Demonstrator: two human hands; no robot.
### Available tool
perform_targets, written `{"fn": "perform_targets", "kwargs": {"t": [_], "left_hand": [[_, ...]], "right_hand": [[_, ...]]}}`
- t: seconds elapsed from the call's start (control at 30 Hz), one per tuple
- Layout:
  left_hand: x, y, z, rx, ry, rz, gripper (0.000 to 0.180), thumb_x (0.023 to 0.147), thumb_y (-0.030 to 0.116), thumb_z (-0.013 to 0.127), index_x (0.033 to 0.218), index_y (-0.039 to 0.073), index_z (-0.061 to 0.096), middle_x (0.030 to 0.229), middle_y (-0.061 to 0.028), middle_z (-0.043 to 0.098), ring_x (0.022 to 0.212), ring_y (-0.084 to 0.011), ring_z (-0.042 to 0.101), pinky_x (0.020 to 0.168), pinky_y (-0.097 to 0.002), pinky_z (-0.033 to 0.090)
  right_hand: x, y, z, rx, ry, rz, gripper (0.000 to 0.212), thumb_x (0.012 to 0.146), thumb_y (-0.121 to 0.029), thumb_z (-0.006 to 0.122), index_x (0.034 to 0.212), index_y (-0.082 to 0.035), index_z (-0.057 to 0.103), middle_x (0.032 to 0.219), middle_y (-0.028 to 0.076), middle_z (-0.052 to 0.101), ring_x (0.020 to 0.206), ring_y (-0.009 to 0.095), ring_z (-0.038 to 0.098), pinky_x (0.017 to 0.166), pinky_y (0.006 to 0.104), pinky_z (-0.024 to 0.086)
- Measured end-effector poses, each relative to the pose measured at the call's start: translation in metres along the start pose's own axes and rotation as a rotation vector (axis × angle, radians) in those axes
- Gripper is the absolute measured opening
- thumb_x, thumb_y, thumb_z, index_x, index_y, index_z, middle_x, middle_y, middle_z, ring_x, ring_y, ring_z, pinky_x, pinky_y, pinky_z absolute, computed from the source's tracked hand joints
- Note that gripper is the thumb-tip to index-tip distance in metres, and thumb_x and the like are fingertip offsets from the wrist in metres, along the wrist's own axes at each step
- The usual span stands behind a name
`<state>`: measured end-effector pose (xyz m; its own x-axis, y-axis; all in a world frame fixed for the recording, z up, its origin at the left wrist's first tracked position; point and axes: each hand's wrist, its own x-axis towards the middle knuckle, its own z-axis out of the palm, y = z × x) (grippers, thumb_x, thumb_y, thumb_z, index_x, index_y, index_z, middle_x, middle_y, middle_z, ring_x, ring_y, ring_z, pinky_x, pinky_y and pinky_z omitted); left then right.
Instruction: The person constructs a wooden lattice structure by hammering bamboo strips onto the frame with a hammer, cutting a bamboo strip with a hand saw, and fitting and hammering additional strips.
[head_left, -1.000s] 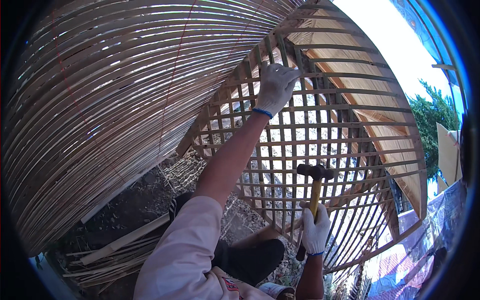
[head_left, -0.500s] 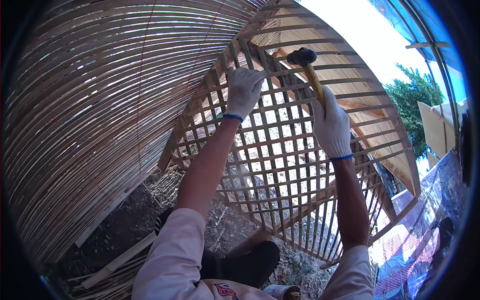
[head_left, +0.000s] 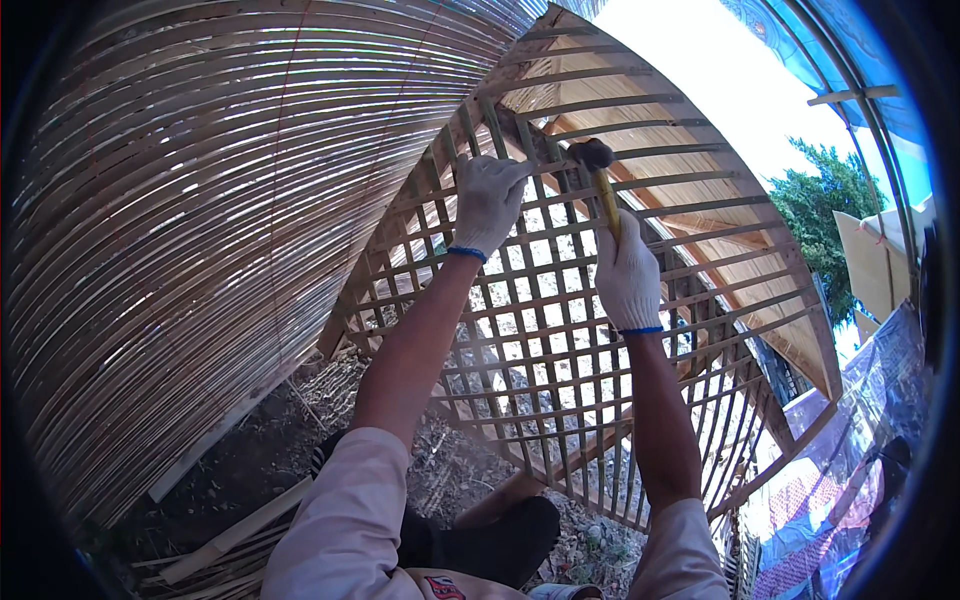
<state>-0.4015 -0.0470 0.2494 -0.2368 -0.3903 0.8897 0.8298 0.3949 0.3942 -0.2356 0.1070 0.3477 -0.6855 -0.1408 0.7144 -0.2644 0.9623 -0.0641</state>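
On my far left I see a curved slatted panel [head_left: 210, 230] leaning over the ground, with a bundle of loose strips [head_left: 225, 560] lying near, below it. Right of the panel's edge, the left hand [head_left: 490, 195], in a white knit glove, is at the far part of a wooden lattice [head_left: 553, 267]. Its fingers are curled in, with the thumb side pointing right; I cannot tell whether they pinch a strip or something smaller. My guess is that it reaches there to steady the spot beside the hammer [head_left: 606, 190].

The lattice fills the middle, tilted, its crossed strips set apart in a fairly even grid, probably so each supports the next. To the right, the right hand [head_left: 630, 272], gloved too, is wrapped firmly around the hammer's yellow handle, head up and pointing far, just beside the left hand's fingertips. I judge the grip is meant for short, controlled taps; I cannot tell whether the head touches wood. Farther right are boards [head_left: 700, 222], then a tree [head_left: 825, 205].
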Motion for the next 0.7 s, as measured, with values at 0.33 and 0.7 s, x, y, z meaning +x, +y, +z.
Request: {"fn": "perform_targets", "kwargs": {"t": [0.33,0.7], "left_hand": [[-0.001,-0.002,-0.003,-0.024,-0.020,-0.021,0.018,0.092,0.010,0.077,0.109,0.017,0.080,0.099,0.0007,0.077,0.098,-0.0250,0.061,0.099,-0.0434,0.047],[-0.002,0.003,-0.002,0.001,-0.017,-0.035,0.017,0.093,0.012,0.077,0.109,0.018,0.080,0.100,-0.0004,0.078,0.095,-0.0249,0.064,0.098,-0.0438,0.047]], "right_hand": [[-0.006,-0.014,0.005,0.059,0.037,0.009,0.027,0.109,-0.023,0.054,0.127,-0.002,0.056,0.087,0.028,0.070,0.079,0.048,0.071,0.070,0.0541,0.055],[-0.017,-0.019,0.012,0.140,0.158,0.004,0.025,0.108,-0.020,0.054,0.125,-0.001,0.055,0.082,0.028,0.070,0.075,0.049,0.071,0.067,0.0544,0.054]]}}
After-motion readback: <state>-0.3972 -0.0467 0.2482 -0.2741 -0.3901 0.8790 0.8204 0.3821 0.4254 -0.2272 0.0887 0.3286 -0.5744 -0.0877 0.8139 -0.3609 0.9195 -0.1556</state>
